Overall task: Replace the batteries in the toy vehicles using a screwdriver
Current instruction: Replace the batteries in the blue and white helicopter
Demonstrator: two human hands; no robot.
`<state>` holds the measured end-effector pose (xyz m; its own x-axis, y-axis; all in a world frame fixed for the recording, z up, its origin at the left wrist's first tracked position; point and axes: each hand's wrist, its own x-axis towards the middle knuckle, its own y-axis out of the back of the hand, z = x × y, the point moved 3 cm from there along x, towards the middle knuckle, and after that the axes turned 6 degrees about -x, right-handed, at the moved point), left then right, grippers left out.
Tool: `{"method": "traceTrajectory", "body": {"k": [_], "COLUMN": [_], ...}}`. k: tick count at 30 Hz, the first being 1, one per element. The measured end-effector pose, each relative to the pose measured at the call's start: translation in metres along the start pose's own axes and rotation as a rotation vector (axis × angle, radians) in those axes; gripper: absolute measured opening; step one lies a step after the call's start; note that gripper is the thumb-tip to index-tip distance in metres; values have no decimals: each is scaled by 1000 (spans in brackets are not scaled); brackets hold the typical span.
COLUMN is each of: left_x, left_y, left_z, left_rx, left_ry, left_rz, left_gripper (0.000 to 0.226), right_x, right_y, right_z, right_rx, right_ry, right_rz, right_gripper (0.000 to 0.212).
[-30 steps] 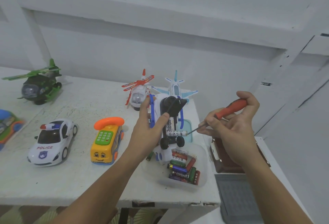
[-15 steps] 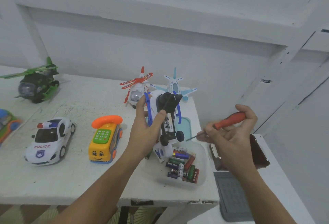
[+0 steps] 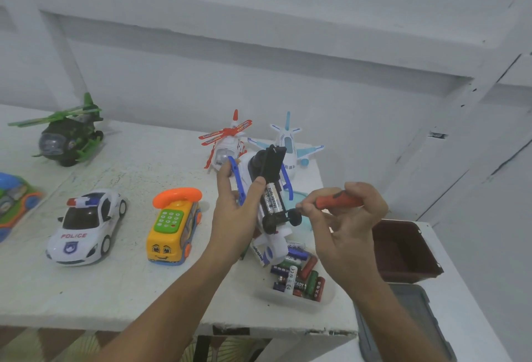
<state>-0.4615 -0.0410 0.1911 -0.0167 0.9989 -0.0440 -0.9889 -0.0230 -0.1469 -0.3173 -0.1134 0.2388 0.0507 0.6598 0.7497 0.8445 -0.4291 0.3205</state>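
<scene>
While the toy vehicle (image 3: 251, 166) is held belly-up above the near right part of the bench (image 3: 115, 289), its battery bay is shown open: the black lid (image 3: 272, 163) is swung up at the far end, and two silver batteries (image 3: 272, 199) are seen lying side by side inside. Their long axis is set along the toy's length, running from the far end toward the wearer with a slight lean. Their near ends are found just above the black wheels (image 3: 295, 216).

The toy is gripped by the left hand (image 3: 236, 217), whose fingers are curled round the side with the blue skid while the thumb is pressed against the left edge of the bay. To the right of the bay, just beside the wheels, the screwdriver (image 3: 336, 202) is pinched by the fingers of the right hand (image 3: 345, 226). Its red handle is laid almost level, crosswise to the batteries, with the working end aimed left at their near ends. The metal tip itself cannot be made out.

The right hand is judged the nearer one for levering the cells out from that near end.

Below the toy, a clear tub (image 3: 288, 298) of loose batteries is set on the bench. A police car (image 3: 86, 226) and a yellow telephone bus (image 3: 172, 226) are parked well apart to the left.
</scene>
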Motion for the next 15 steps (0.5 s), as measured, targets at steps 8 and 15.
{"method": "traceTrajectory", "body": {"k": [8, 15], "left_x": [4, 4], "left_y": [-1, -2], "left_z": [-6, -1], "left_rx": [-75, 2], "left_ry": [78, 30], "left_rz": [30, 53], "left_gripper": [54, 55], "right_x": [-12, -8], "right_y": [-5, 1], "right_z": [1, 1], "right_rx": [-10, 73], "right_ry": [179, 43], "right_rz": [151, 259], "right_gripper": [104, 62]}}
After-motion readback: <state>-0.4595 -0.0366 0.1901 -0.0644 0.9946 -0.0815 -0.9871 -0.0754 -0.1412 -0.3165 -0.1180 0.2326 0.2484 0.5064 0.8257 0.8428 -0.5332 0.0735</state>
